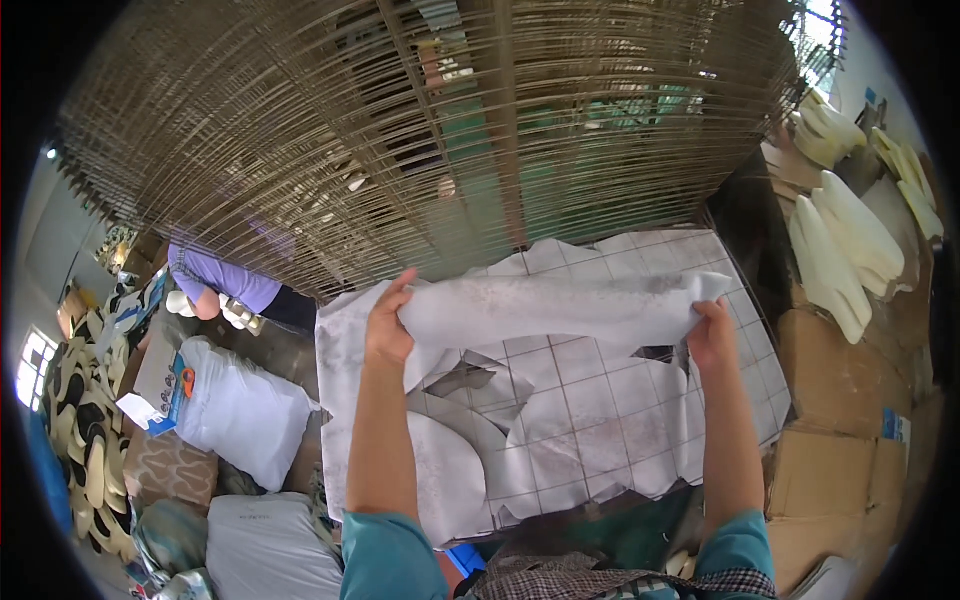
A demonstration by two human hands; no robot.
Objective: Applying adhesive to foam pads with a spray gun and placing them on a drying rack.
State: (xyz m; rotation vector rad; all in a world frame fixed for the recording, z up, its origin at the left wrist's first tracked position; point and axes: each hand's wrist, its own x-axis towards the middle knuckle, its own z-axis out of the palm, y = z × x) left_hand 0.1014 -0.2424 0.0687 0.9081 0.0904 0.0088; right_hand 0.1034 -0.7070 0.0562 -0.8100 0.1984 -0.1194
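A long strip of white sheet material (pixel 550 308), curled along its length and mottled grey-brown, is stretched between my two hands. My left hand (pixel 390 325) grips its left end, with the fingertips showing above the edge. At the right end, my right hand (pixel 712 335) pinches a corner between thumb and fingers. Beneath it lies a wire grid rack (pixel 555 365) with wide squares. More white sheets (pixel 440 470) of irregular shape cover much of this grid, some overlapping and with ragged edges.
Beyond the rack, a large stack of wire grids (pixel 420 130) slants upward. Cardboard boxes (pixel 820 470) and pale cut pieces (pixel 830 250) are on the right. White sacks (pixel 245 410) and a heap of sole-shaped pieces (pixel 90 450) fill the left. A person in a purple top (pixel 235 285) works there.
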